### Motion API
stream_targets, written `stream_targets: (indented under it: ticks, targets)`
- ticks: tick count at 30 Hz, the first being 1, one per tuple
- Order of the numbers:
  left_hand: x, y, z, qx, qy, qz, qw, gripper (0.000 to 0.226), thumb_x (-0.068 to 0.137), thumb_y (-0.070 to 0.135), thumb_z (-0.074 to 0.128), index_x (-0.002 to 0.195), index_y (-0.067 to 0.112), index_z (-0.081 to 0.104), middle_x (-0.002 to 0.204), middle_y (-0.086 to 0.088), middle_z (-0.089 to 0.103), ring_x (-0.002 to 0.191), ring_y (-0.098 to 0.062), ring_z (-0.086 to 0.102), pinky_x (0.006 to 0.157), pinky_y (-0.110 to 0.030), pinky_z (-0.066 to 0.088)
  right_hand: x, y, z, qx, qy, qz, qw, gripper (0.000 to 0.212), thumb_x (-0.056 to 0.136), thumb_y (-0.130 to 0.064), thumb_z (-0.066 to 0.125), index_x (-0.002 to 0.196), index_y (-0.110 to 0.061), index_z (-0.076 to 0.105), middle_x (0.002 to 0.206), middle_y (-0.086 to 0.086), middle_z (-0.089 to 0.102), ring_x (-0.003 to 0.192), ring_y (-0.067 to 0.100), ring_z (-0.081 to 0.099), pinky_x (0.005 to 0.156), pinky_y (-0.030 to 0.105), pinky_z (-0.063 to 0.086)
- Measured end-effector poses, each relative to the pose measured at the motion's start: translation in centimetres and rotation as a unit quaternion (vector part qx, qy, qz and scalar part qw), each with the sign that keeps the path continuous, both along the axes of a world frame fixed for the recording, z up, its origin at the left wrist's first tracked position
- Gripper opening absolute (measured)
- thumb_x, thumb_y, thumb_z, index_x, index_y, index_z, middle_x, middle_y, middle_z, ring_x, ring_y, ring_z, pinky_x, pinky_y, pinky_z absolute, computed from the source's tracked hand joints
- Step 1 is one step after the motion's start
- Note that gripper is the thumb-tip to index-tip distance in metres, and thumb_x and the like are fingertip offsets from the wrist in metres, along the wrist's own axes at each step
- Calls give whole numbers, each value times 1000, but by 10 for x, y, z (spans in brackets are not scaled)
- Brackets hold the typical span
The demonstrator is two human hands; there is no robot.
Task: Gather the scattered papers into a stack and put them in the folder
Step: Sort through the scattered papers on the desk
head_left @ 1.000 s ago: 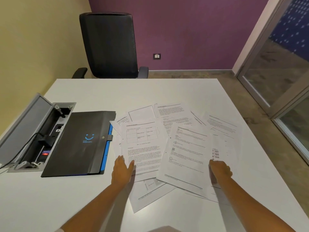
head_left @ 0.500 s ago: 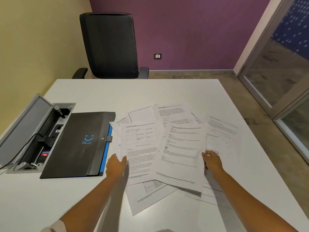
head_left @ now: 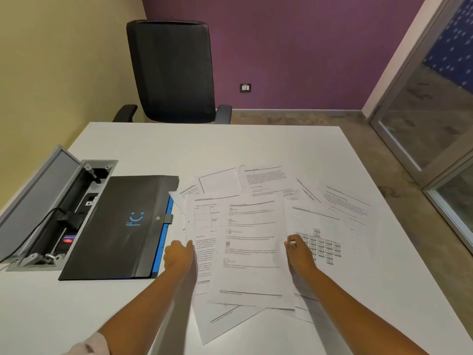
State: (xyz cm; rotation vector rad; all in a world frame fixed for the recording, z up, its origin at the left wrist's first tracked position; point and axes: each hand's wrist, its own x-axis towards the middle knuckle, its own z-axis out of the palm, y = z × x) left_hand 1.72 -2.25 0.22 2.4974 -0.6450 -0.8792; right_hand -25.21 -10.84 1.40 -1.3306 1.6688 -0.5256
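Several printed white papers [head_left: 258,180] lie fanned and overlapping on the white table [head_left: 230,147]. A black folder [head_left: 120,226] with a blue smile mark and a blue edge lies closed to their left. My left hand [head_left: 179,257] rests with straight fingers against the left edge of the sheet with a table on it [head_left: 202,226]. My right hand [head_left: 298,252] pinches the right edge of the top sheet [head_left: 252,252], which lies on the middle of the pile. A sheet with a chart [head_left: 327,242] shows just right of that hand.
An open grey cable box [head_left: 51,208] with plugs and a black cord is set into the table left of the folder. A black office chair [head_left: 174,70] stands at the far edge. A glass door [head_left: 435,103] is on the right.
My right hand has drawn the top sheet leftward onto the middle of the pile, uncovering the chart sheet. My left hand has shifted a little left along the papers' edge.
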Motion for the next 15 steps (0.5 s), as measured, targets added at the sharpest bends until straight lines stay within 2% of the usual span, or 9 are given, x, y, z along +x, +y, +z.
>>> stream_targets:
  ticks: [2, 4, 6, 7, 8, 10, 13, 14, 15]
  targets:
    - [3, -5, 1, 19, 9, -1, 1000, 43, 95, 31, 42, 110, -7, 56, 112, -24, 62, 99, -35, 61, 84, -41, 49, 11, -4, 0, 10, 9, 11, 1000, 13, 95, -11, 43, 103, -8, 53, 98, 15, 59, 69, 18, 47, 57, 25, 33]
    - [4, -10, 2, 24, 24, 4, 999, 43, 95, 31, 42, 106, -7, 58, 109, -23, 64, 96, -35, 63, 82, -39, 50, 20, -7, -2, 23, 29, 52, 998, 26, 96, -17, 43, 119, -7, 49, 116, 16, 59, 88, 24, 55, 72, 27, 39]
    - [1, -13, 2, 10, 57, 22, 998, 40, 94, 32, 45, 102, -5, 58, 109, -22, 65, 88, -32, 63, 72, -35, 50, 26, -7, -5, 44, 41, 102, 993, 37, 97, -22, 43, 131, -9, 39, 133, 12, 51, 114, 28, 53, 91, 29, 40]
    - [-1, -14, 3, -4, 82, 31, 996, 38, 94, 32, 47, 102, -4, 58, 110, -22, 65, 83, -30, 61, 64, -31, 48, 28, -6, -7, 55, 41, 122, 990, 39, 97, -22, 42, 134, -9, 36, 138, 11, 47, 120, 28, 50, 95, 28, 38]
    - [-4, -14, 4, -21, 114, 39, 993, 38, 93, 32, 49, 106, -3, 58, 111, -21, 65, 83, -30, 60, 63, -29, 48, 28, -4, -8, 62, 44, 137, 988, 40, 97, -22, 42, 135, -10, 35, 141, 9, 45, 122, 27, 49, 96, 26, 36]
    - [-11, -11, 4, -51, 162, 33, 985, 40, 91, 29, 53, 117, -1, 55, 114, -21, 64, 90, -32, 61, 73, -34, 51, 28, -1, -9, 67, 47, 162, 984, 40, 97, -20, 41, 135, -11, 35, 143, 7, 44, 118, 24, 51, 91, 24, 35]
    - [-21, -10, 7, -66, 134, -23, 988, 34, 92, 19, 54, 120, 0, 54, 117, -20, 62, 105, -36, 59, 85, -39, 49, 28, 6, -6, 69, 28, 170, 983, 41, 96, -19, 43, 135, -12, 35, 143, 6, 43, 89, 18, 55, 75, 23, 41]
    - [-23, -10, 10, -77, 129, -28, 988, 29, 92, 18, 54, 114, 0, 57, 110, -19, 64, 104, -36, 59, 82, -36, 47, 27, 9, -6, 68, 22, 159, 985, 43, 95, -19, 46, 136, -13, 35, 142, 7, 44, 90, 18, 57, 78, 24, 42]
    - [-25, -10, 12, -96, 136, -32, 986, 21, 91, 19, 55, 104, 3, 59, 98, -15, 65, 99, -34, 59, 77, -33, 46, 25, 11, -6, 67, 15, 142, 988, 46, 94, -20, 49, 137, -13, 34, 141, 9, 45, 102, 20, 58, 87, 26, 42]
